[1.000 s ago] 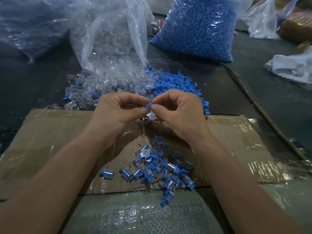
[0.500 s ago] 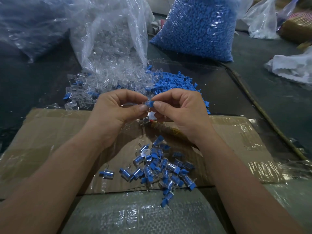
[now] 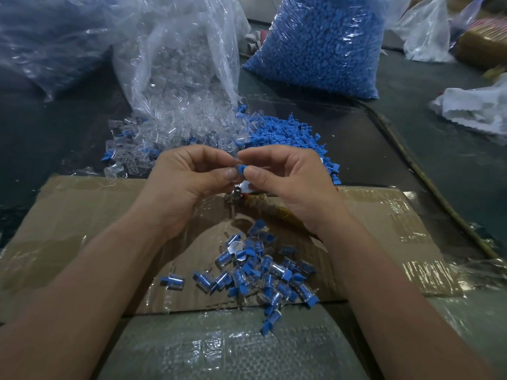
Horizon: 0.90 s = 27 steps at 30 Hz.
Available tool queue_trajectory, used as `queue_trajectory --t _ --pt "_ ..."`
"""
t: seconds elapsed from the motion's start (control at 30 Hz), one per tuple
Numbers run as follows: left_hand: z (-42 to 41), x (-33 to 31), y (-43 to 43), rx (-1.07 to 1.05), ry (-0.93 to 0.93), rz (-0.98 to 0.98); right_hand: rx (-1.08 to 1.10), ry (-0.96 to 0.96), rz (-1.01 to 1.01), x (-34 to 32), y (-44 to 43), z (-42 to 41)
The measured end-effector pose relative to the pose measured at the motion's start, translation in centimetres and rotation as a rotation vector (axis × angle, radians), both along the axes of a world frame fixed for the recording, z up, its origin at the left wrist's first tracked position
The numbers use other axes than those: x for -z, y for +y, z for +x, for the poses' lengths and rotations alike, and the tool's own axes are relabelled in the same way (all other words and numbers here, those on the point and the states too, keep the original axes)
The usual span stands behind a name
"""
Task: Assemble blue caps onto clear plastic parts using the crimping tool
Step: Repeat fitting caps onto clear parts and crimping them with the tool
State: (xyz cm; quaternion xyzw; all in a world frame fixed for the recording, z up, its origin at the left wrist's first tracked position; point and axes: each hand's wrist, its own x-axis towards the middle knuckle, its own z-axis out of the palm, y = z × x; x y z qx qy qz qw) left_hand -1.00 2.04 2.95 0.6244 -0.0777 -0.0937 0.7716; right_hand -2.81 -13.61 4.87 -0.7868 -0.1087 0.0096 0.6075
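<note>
- Your left grip (image 3: 189, 185) and right grip (image 3: 290, 185) meet above the cardboard sheet (image 3: 82, 215); thumb and forefinger of each pinch one blue cap (image 3: 241, 169) between them.
- Whether a clear part is fitted to that cap cannot be told.
- The crimping tool (image 3: 237, 193) lies on the cardboard sheet directly below your hands, partly hidden by them.
- The assembled pieces (image 3: 258, 270) lie heaped on the cardboard sheet between your forearms.
- The clear plastic parts (image 3: 178, 135) and the loose blue caps (image 3: 288, 133) lie piled side by side on the tabletop (image 3: 411, 119), just beyond your hands.
</note>
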Motion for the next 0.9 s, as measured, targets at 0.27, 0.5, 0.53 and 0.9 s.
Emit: queue_trajectory --t 0.27,0.5,0.53,0.9 --pt "-0.01 -0.20 0.02 0.033 0.000 -0.017 -0.056 0.092 0.189 0.55 -0.51 0.40" --pt "0.23 -0.43 0.36 0.078 0.023 -0.076 0.000 0.038 0.124 0.32 -0.27 0.21" --pt "0.15 -0.45 0.35 0.074 0.016 -0.066 0.005 0.036 0.119 0.28 -0.22 0.18" --pt "-0.22 -0.21 -0.42 -0.057 0.047 0.065 0.029 -0.013 0.061 0.89 0.40 0.27"
